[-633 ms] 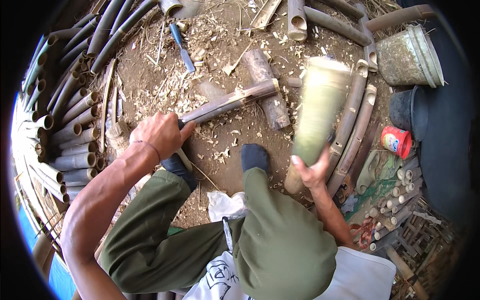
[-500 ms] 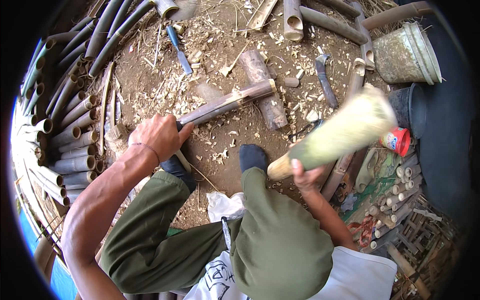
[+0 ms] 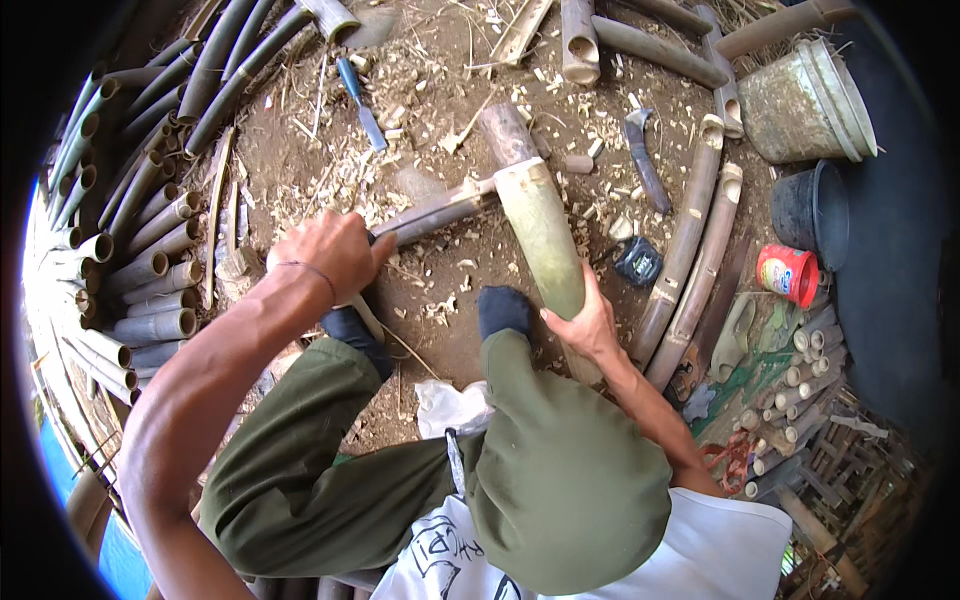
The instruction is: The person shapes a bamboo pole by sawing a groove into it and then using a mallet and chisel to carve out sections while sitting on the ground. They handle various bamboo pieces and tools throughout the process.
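At the end of a forearm slanted up from the lower right, the pale greenish mallet is gripped by the right hand, its fingers wrapped around the lower part and its thumb laid across. With the left elbow bent outward, the left hand is held knuckles-up, fingers curled tight at the near end of the dark bamboo pole, though what they enclose cannot be told. The pole's far end is overlapped by the mallet's head, beside the log.
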### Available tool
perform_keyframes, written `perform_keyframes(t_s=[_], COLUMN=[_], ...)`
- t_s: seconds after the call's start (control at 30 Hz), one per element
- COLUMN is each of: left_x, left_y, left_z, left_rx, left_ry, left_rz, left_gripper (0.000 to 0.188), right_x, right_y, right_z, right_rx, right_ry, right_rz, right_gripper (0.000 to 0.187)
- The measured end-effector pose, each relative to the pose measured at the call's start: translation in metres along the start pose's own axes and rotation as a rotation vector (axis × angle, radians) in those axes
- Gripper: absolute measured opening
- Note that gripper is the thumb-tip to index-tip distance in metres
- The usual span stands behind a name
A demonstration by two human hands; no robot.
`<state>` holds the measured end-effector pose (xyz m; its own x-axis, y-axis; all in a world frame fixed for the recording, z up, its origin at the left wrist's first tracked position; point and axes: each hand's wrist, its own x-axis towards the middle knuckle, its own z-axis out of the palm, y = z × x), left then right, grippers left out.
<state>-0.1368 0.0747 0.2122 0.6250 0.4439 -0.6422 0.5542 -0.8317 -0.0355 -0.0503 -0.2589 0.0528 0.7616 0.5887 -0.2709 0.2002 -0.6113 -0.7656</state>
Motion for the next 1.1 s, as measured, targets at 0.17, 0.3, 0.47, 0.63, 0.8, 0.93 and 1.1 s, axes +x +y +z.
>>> perform_keyframes(t_s=[0.17,0.3,0.47,0.63,0.8,0.93,1.1], left_x=[0.000,-0.005,-0.003,-0.002,-0.011,-0.004,-0.005], left_y=[-0.002,0.002,0.014,0.012,0.035,0.033,0.041], left_z=[0.004,-0.006,-0.016,-0.009,-0.030,-0.028,-0.036], left_rx=[0.008,0.041,0.029,0.078,0.066,0.163,0.126], left_ry=[-0.018,-0.071,-0.228,0.013,-0.140,-0.030,-0.089], left_rz=[0.006,-0.027,-0.085,0.061,0.016,0.052,0.001], left_gripper=[0.060,0.057,0.052,0.058,0.056,0.053,0.051], right_x=[-0.016,-0.014,-0.026,-0.020,-0.028,-0.020,-0.013], right_y=[-0.008,-0.001,-0.010,0.007,-0.001,-0.008,-0.007], right_z=[-0.001,0.006,-0.008,0.014,-0.002,0.007,0.000], right_rx=[0.393,0.145,0.145,0.235,0.092,0.288,0.017], right_ry=[0.415,0.102,0.232,0.232,0.130,0.248,0.034], right_rz=[-0.271,-0.170,-0.135,-0.232,-0.043,-0.103,-0.060], right_gripper=[0.071,0.082,0.088,0.086,0.091,0.090,0.095])
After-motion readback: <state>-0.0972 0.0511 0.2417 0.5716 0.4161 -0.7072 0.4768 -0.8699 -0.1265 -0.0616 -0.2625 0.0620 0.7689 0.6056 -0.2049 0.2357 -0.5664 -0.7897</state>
